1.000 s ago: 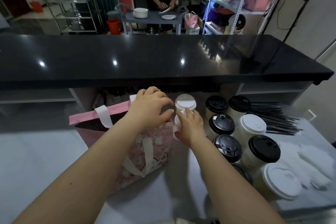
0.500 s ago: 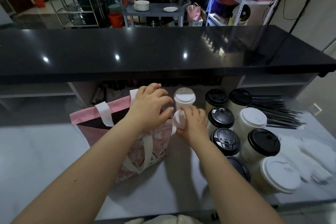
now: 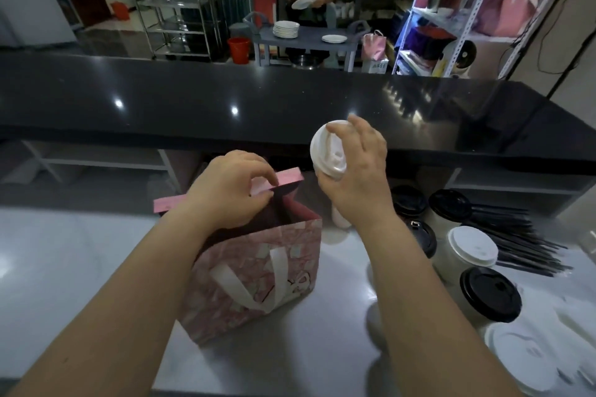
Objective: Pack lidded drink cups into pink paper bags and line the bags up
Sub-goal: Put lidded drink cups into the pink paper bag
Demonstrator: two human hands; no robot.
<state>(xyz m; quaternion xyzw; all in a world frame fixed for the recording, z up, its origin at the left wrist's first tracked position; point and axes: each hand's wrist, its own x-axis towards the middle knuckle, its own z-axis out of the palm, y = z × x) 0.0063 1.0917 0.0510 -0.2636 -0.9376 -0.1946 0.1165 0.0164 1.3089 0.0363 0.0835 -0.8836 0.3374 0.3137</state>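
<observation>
A pink patterned paper bag (image 3: 258, 280) with white ribbon handles stands open on the white worktop. My left hand (image 3: 230, 192) pinches its far top edge and holds the mouth open. My right hand (image 3: 356, 177) grips a white-lidded cup (image 3: 327, 151), lifted and tilted, just right of and above the bag's mouth. Several more lidded cups stand at the right, among them a white-lidded one (image 3: 472, 250) and a black-lidded one (image 3: 490, 298).
A raised black counter (image 3: 225, 100) runs across behind the worktop. Black straws (image 3: 522, 235) lie fanned out at the far right. A white lid (image 3: 522, 358) sits low at the right. Behind the counter a person holds a plate by a cart.
My right hand has lifted the white-lidded cup off the worktop, up and toward the bag's mouth. My left hand has pulled the bag's far edge up, opening it wider.
</observation>
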